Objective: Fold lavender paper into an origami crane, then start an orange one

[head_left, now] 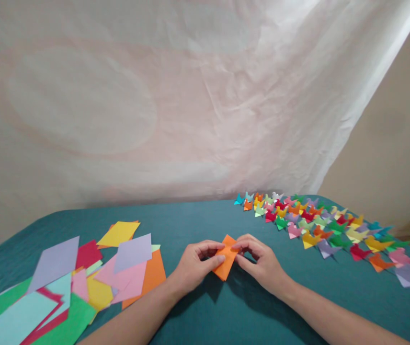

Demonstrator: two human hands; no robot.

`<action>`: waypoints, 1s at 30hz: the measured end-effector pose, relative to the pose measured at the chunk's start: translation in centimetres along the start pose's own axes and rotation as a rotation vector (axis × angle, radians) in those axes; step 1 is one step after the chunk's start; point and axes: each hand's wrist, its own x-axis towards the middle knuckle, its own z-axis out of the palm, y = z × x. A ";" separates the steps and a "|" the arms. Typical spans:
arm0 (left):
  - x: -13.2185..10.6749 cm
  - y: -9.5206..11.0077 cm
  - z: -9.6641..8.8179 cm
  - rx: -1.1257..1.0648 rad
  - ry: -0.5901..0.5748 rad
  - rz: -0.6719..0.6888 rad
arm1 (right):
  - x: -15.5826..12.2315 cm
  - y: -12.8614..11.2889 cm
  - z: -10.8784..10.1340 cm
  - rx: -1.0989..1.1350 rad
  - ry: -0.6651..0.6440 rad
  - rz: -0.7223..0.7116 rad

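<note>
Between my two hands is a small piece of folded orange paper, diamond-shaped and held just above the table. My left hand pinches its left corner between thumb and fingers. On the opposite side, my right hand grips the upper right edge with its fingertips, the thumb lying a little lower. Both hands are closed on the same paper. The underside of the paper and its inner folds are hidden.
Loose coloured paper sheets lie overlapping at the left of the green-covered table. Rows of small folded paper birds stand along the right side. A pale cloth hangs behind the table.
</note>
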 end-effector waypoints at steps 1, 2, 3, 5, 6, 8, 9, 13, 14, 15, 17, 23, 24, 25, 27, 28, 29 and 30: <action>0.0 -0.1 0.0 0.009 0.002 0.003 | 0.0 0.0 0.0 0.005 0.002 0.007; 0.0 -0.1 -0.1 0.018 0.007 0.009 | 0.0 0.0 0.0 0.009 0.000 0.013; 0.0 -0.2 -0.1 0.029 0.009 0.014 | 0.0 0.0 0.1 0.013 0.000 0.018; 0.0 -0.2 -0.1 0.047 0.015 0.031 | -0.1 0.0 0.1 0.017 -0.004 0.026; 0.0 -0.2 -0.2 0.055 0.017 0.039 | -0.1 0.0 0.1 0.018 -0.004 0.027; 0.0 -0.1 -0.2 0.071 0.020 0.049 | -0.1 0.0 0.1 0.024 -0.009 0.031; -0.1 0.0 -0.2 0.078 0.019 0.050 | -0.1 0.0 0.1 0.029 -0.012 0.033; -0.2 0.2 -0.1 0.108 -0.008 0.059 | -0.1 0.0 0.1 0.042 -0.024 0.037; -0.2 0.2 -0.1 0.119 -0.011 0.066 | -0.1 -0.1 0.1 0.044 -0.026 0.035; -0.2 0.2 -0.1 0.132 -0.011 0.075 | -0.1 -0.1 0.1 0.046 -0.027 0.034; -0.2 0.3 -0.1 0.157 -0.006 0.091 | -0.1 -0.1 0.1 0.045 -0.026 0.033; -0.3 0.8 0.1 0.190 0.029 0.111 | -0.1 -0.2 0.2 0.032 -0.036 0.035; -0.3 0.9 0.1 0.189 0.036 0.113 | -0.1 -0.2 0.2 0.031 -0.032 0.034; -0.3 0.9 0.2 0.186 0.040 0.116 | -0.1 -0.3 0.2 0.030 -0.027 0.032; -0.4 1.0 0.2 0.179 0.040 0.122 | -0.1 -0.4 0.3 0.025 -0.022 0.027; -0.4 1.0 0.1 0.174 0.035 0.122 | -0.1 -0.4 0.3 0.023 -0.021 0.024; -0.4 1.1 0.1 0.166 0.028 0.120 | -0.1 -0.4 0.3 0.021 -0.022 0.022; -0.4 1.1 0.1 0.155 0.019 0.116 | -0.1 -0.4 0.2 0.021 -0.022 0.021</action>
